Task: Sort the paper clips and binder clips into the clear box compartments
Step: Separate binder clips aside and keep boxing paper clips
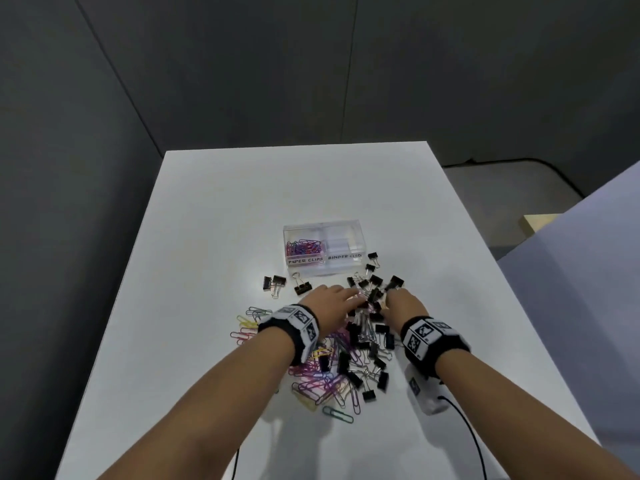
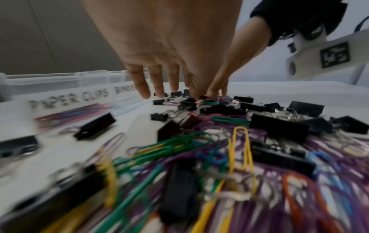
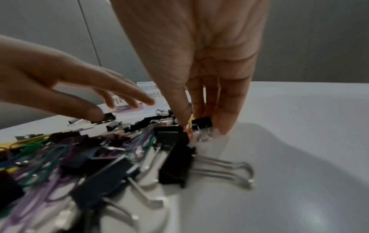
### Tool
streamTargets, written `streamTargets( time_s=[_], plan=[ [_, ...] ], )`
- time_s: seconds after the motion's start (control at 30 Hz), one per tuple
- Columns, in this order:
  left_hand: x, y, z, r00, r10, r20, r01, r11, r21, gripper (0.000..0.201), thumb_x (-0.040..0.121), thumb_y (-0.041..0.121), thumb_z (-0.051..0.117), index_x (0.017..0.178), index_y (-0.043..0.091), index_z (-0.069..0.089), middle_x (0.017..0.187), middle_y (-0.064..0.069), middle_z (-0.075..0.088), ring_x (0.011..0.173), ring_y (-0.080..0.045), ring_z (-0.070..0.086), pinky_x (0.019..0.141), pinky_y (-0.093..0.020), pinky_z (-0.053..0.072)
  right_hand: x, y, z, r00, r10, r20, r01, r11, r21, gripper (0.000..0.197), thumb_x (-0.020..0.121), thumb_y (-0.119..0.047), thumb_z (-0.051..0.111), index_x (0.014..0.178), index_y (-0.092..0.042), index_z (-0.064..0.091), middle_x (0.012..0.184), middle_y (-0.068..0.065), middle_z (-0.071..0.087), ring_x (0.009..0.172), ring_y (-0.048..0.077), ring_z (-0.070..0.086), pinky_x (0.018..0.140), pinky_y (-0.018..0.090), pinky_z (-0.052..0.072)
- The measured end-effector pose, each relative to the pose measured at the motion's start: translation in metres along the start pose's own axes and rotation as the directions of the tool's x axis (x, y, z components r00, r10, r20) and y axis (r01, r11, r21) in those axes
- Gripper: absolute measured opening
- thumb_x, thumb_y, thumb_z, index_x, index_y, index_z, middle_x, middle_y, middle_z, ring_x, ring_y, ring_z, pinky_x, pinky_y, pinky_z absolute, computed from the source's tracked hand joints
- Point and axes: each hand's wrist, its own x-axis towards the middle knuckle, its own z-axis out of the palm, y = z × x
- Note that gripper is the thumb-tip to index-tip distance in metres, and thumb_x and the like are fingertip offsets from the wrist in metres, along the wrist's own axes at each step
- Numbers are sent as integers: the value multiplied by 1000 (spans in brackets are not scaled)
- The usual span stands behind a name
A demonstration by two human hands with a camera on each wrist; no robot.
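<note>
A clear two-compartment box (image 1: 346, 268) stands mid-table; coloured paper clips (image 1: 303, 247) lie in its left compartment, labelled PAPER CLIPS. The right one, labelled BINDER CLIPS, holds nothing I can see. In front lies a mixed pile of black binder clips (image 1: 375, 341) and coloured paper clips (image 1: 322, 379). My left hand (image 1: 332, 299) reaches over the pile's far end with fingers (image 2: 143, 89) straight and spread, its thumb touching a binder clip (image 3: 109, 116). My right hand (image 3: 201, 126) pinches a black binder clip (image 3: 202, 122) between thumb and fingers at the pile's far right.
Loose binder clips (image 1: 275, 284) lie left of the pile, and more (image 1: 372, 268) sit by the box's right front corner. The white table (image 1: 242, 209) ends at a dark wall behind. A cable (image 1: 467, 431) trails from my right wrist device.
</note>
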Motion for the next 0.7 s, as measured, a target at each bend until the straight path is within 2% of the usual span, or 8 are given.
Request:
streamTargets(
  time_s=[0.1,0.23,0.37,0.43,0.5,0.57,0.7],
  plan=[
    [9,8,7,998,-45,43,44,999,3,56,98,21,42,149,22,20,157,-4,20,136,-27,35,107,-39,35,1,-14,7,1000,-27,-15,27,1000,-9,25,95,-10,46,117,-1,55,128,19,49,115,34,53,93,37,45],
    [2,3,14,995,-100,10,101,994,-52,48,95,17,48,141,13,35,150,-6,31,123,-29,47,95,-39,44,2,-19,12,998,-56,-34,56,998,3,24,95,-9,45,116,-3,55,127,17,49,112,33,55,91,38,46],
    [-11,-7,17,984,-180,-6,179,981,-78,28,94,8,46,121,7,50,137,-9,42,112,-29,51,87,-39,48,0,-19,13,997,-78,-29,80,993,83,18,92,-18,48,102,-8,60,117,12,54,105,30,57,83,38,49],
    [-15,-12,17,977,-212,-3,212,974,-82,26,93,4,47,117,5,55,129,-10,46,107,-29,54,85,-39,50,-1,-19,9,995,-90,-49,96,984,147,10,89,-16,49,86,-12,58,103,11,59,94,27,59,77,36,50],
    [-18,-16,14,971,-239,-2,238,966,-97,27,92,2,46,116,4,58,123,-11,50,106,-29,55,83,-38,49,-2,-19,3,991,-102,-81,118,968,223,9,88,-12,49,79,-13,52,93,11,61,83,23,56,72,32,47],
    [-22,-20,12,961,-275,-25,269,955,-124,27,91,5,48,116,5,59,119,-10,53,106,-29,56,81,-37,49,-4,-16,-5,988,-107,-110,136,946,293,7,88,-11,50,82,-13,53,96,11,66,83,23,56,71,28,42],
    [-23,-28,10,952,-290,-96,279,954,-111,37,90,7,51,126,13,54,125,-7,53,113,-28,53,82,-37,46,-2,-7,-12,986,-122,-117,154,932,327,9,90,-16,51,93,-11,58,100,8,67,94,27,61,79,32,46]
  ],
)
